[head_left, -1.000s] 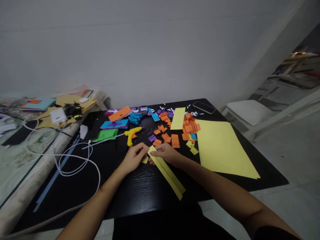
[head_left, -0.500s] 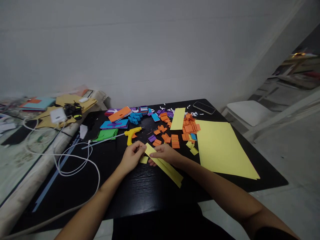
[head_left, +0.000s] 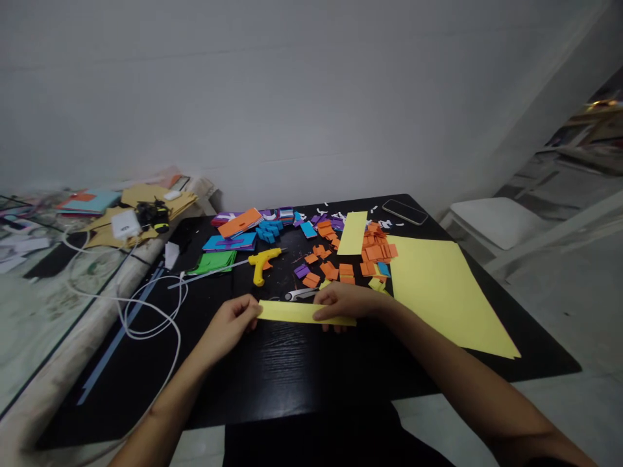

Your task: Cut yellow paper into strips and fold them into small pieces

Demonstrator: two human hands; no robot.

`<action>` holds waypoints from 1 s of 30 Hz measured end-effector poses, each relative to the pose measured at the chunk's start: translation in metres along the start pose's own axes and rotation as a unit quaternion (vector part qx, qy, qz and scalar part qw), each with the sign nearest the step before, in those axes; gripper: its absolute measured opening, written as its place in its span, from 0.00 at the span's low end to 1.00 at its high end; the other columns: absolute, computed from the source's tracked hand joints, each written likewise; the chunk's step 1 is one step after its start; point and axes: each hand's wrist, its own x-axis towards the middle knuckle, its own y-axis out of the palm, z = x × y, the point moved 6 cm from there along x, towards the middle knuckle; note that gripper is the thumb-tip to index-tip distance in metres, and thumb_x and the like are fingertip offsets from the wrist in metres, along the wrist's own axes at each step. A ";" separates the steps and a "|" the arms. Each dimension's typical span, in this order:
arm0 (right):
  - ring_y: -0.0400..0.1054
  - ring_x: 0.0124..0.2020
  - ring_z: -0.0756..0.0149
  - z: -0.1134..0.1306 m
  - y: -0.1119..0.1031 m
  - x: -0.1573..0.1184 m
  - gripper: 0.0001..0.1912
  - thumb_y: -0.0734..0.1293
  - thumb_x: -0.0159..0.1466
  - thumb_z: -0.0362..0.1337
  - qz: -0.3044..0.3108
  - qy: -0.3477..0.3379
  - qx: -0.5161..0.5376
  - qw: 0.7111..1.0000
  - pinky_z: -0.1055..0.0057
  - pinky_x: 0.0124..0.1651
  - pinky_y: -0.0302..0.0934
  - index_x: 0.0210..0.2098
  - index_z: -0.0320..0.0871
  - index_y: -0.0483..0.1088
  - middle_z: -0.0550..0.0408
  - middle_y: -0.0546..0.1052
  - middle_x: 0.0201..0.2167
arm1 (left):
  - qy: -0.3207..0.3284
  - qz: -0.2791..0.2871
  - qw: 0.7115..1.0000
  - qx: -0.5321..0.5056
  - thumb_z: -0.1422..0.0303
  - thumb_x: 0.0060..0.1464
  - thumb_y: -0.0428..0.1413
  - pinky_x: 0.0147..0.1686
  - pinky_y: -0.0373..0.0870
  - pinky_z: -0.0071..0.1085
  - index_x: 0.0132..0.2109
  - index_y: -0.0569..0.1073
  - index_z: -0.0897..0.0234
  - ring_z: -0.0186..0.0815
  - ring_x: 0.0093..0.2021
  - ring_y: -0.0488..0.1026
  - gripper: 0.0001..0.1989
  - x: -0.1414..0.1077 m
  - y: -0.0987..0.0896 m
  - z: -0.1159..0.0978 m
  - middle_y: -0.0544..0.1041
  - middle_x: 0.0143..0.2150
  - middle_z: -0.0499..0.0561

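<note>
A long yellow paper strip [head_left: 288, 312] stretches sideways between my two hands above the black table. My left hand [head_left: 237, 318] pinches its left end between thumb and fingers. Toward its right end, my right hand [head_left: 343, 303] grips it with the thumb on top and the fingers beneath. Just behind the strip lies a pair of scissors or a cutter with a grey handle [head_left: 298, 294], partly covered by my right hand. A yellow glue gun [head_left: 261, 264] rests beyond my left hand. Small folded orange paper pieces [head_left: 346, 271] are scattered past my right hand.
Large yellow sheets [head_left: 442, 292] cover the table's right side, with a phone [head_left: 405, 211] behind them. Another yellow strip [head_left: 353, 233] lies on the pieces. Green [head_left: 214, 261] and blue folded papers [head_left: 228, 242] sit at the back left. A white cable [head_left: 170, 350] loops across the left side.
The yellow strip has turned from slanting to nearly level across me. My left hand has moved left and toward me, my right hand slightly right. The grey-handled tool now shows behind the strip.
</note>
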 end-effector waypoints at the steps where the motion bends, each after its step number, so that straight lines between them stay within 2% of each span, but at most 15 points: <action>1: 0.68 0.18 0.74 0.000 0.000 -0.003 0.15 0.70 0.60 0.45 0.001 0.005 -0.020 1.000 0.78 0.23 0.61 0.32 0.38 0.70 0.56 0.78 0.26 | -0.001 0.004 0.999 0.033 0.56 0.60 0.50 0.26 0.59 0.27 0.28 0.67 0.63 0.32 0.24 0.64 0.18 -0.009 -0.001 0.002 0.67 0.22 0.44; 3: 0.66 0.17 0.75 -0.003 0.000 -0.006 0.14 0.70 0.61 0.44 -0.007 0.015 -0.051 0.999 0.79 0.22 0.60 0.32 0.38 0.69 0.57 0.77 0.25 | 0.016 -0.005 0.992 0.123 0.58 0.61 0.50 0.29 0.62 0.28 0.30 0.69 0.63 0.34 0.27 0.67 0.16 -0.023 0.001 0.002 0.70 0.25 0.45; 6: 0.66 0.18 0.75 -0.009 0.003 -0.006 0.13 0.68 0.62 0.44 -0.032 0.023 -0.092 0.995 0.79 0.22 0.58 0.33 0.38 0.70 0.56 0.77 0.27 | 0.095 -0.108 0.963 0.229 0.63 0.62 0.51 0.39 0.67 0.33 0.38 0.73 0.63 0.38 0.37 0.72 0.10 -0.038 0.006 -0.015 0.74 0.35 0.50; 7: 0.66 0.19 0.75 -0.010 0.004 -0.005 0.12 0.68 0.62 0.43 -0.041 0.023 -0.117 0.992 0.79 0.22 0.57 0.34 0.38 0.71 0.56 0.77 0.27 | 0.144 -0.106 0.954 0.240 0.64 0.63 0.51 0.43 0.67 0.35 0.41 0.73 0.63 0.40 0.41 0.72 0.09 -0.041 0.015 -0.022 0.75 0.39 0.52; 9: 0.67 0.20 0.74 -0.009 0.005 -0.005 0.11 0.68 0.63 0.42 -0.058 0.019 -0.180 0.982 0.78 0.24 0.56 0.34 0.38 0.72 0.57 0.76 0.25 | 0.232 -0.060 0.936 0.259 0.68 0.64 0.50 0.49 0.67 0.38 0.48 0.74 0.60 0.41 0.48 0.71 0.10 -0.043 0.039 -0.032 0.75 0.46 0.54; 10: 0.67 0.20 0.74 -0.008 0.005 -0.006 0.11 0.68 0.63 0.41 -0.066 0.015 -0.213 0.975 0.78 0.25 0.56 0.34 0.38 0.73 0.58 0.75 0.25 | 0.261 -0.030 0.926 0.271 0.70 0.65 0.50 0.50 0.67 0.38 0.51 0.74 0.59 0.41 0.50 0.71 0.12 -0.043 0.052 -0.034 0.74 0.49 0.54; 12: 0.67 0.21 0.73 -0.004 0.004 -0.009 0.09 0.68 0.63 0.40 -0.082 0.003 -0.271 0.959 0.77 0.27 0.56 0.34 0.39 0.74 0.58 0.75 0.25 | 0.289 -0.011 0.914 0.284 0.73 0.65 0.50 0.50 0.68 0.38 0.53 0.74 0.59 0.41 0.51 0.71 0.13 -0.040 0.068 -0.032 0.74 0.51 0.56; 15: 0.70 0.29 0.68 0.002 0.004 -0.014 0.07 0.70 0.62 0.38 -0.127 -0.019 -0.344 0.930 0.75 0.32 0.57 0.37 0.41 0.75 0.57 0.77 0.29 | 0.305 -0.025 0.902 0.304 0.74 0.64 0.51 0.47 0.69 0.39 0.51 0.75 0.60 0.42 0.50 0.72 0.12 -0.037 0.077 -0.026 0.75 0.51 0.56; 19: 0.71 0.38 0.62 0.004 0.011 -0.021 0.07 0.71 0.61 0.36 -0.178 -0.045 -0.423 0.887 0.70 0.40 0.60 0.39 0.42 0.75 0.52 0.78 0.37 | 0.315 -0.022 0.891 0.327 0.75 0.63 0.52 0.46 0.72 0.40 0.50 0.75 0.62 0.42 0.48 0.73 0.12 -0.040 0.081 -0.022 0.77 0.50 0.56; 23: 0.68 0.48 0.59 0.008 0.025 -0.029 0.10 0.70 0.63 0.32 -0.238 -0.123 -0.463 0.845 0.64 0.52 0.61 0.44 0.41 0.74 0.47 0.75 0.45 | 0.322 -0.032 0.883 0.339 0.77 0.61 0.54 0.48 0.73 0.43 0.52 0.75 0.63 0.43 0.49 0.74 0.14 -0.046 0.083 -0.024 0.78 0.50 0.57; 26: 0.68 0.48 0.59 0.006 0.039 -0.030 0.06 0.69 0.64 0.31 -0.233 -0.175 -0.473 0.831 0.62 0.53 0.61 0.42 0.41 0.75 0.49 0.76 0.45 | 0.324 -0.040 0.879 0.348 0.79 0.60 0.53 0.50 0.73 0.44 0.52 0.75 0.64 0.43 0.50 0.74 0.15 -0.047 0.086 -0.024 0.78 0.51 0.57; 28: 0.69 0.46 0.60 0.002 0.048 -0.028 0.04 0.67 0.66 0.31 -0.216 -0.182 -0.482 0.829 0.62 0.51 0.63 0.38 0.41 0.75 0.50 0.77 0.44 | 0.321 -0.041 0.878 0.353 0.79 0.60 0.52 0.50 0.74 0.44 0.51 0.75 0.64 0.43 0.50 0.75 0.15 -0.047 0.087 -0.023 0.79 0.50 0.57; 30: 0.69 0.46 0.60 -0.002 0.054 -0.025 0.06 0.65 0.67 0.30 -0.208 -0.183 -0.490 0.826 0.62 0.50 0.64 0.36 0.40 0.75 0.50 0.78 0.43 | 0.314 -0.037 0.879 0.358 0.79 0.60 0.52 0.49 0.74 0.43 0.50 0.75 0.63 0.43 0.49 0.75 0.14 -0.047 0.088 -0.024 0.79 0.49 0.56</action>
